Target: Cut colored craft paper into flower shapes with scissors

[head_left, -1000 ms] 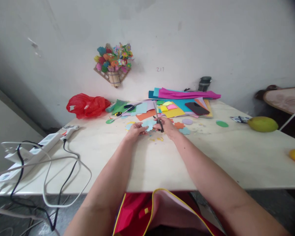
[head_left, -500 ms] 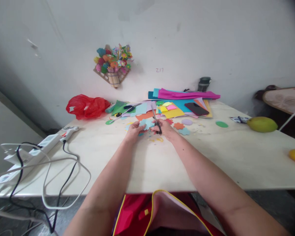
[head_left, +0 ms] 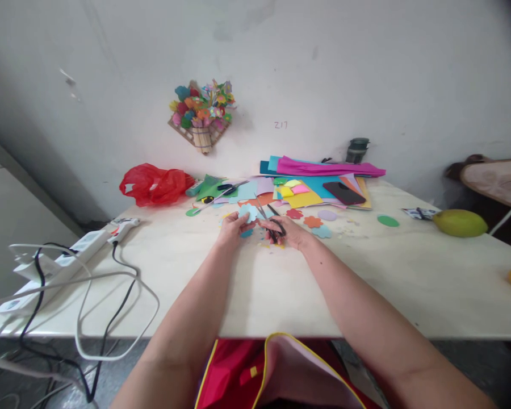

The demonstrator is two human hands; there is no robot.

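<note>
Between the thumb and fingers of my left hand point(head_left: 233, 227) is a light blue paper flower point(head_left: 248, 212) with a scalloped edge. My right hand point(head_left: 286, 232) is closed around the black handles of a pair of scissors point(head_left: 262, 211). The blades stand parted and point up and left, close beside the flower. Under and around my hands lie small paper scraps and a blue paper piece point(head_left: 247, 233). To the right are a red paper flower point(head_left: 294, 213), an orange one point(head_left: 312, 221) and a light blue one point(head_left: 322, 231).
Coloured sheets point(head_left: 310, 193) with a phone point(head_left: 344, 193) are stacked at the back. Another pair of scissors point(head_left: 226, 189) and a red plastic bag point(head_left: 155, 184) lie left of them. Power strips point(head_left: 63, 267) with cables run along the left edge. A green-yellow fruit point(head_left: 460, 222) sits right.
The scissors have tilted leftward and their blades have parted. My right hand has turned with them. The light blue flower has shifted slightly in my left hand. The whole view has moved a little.
</note>
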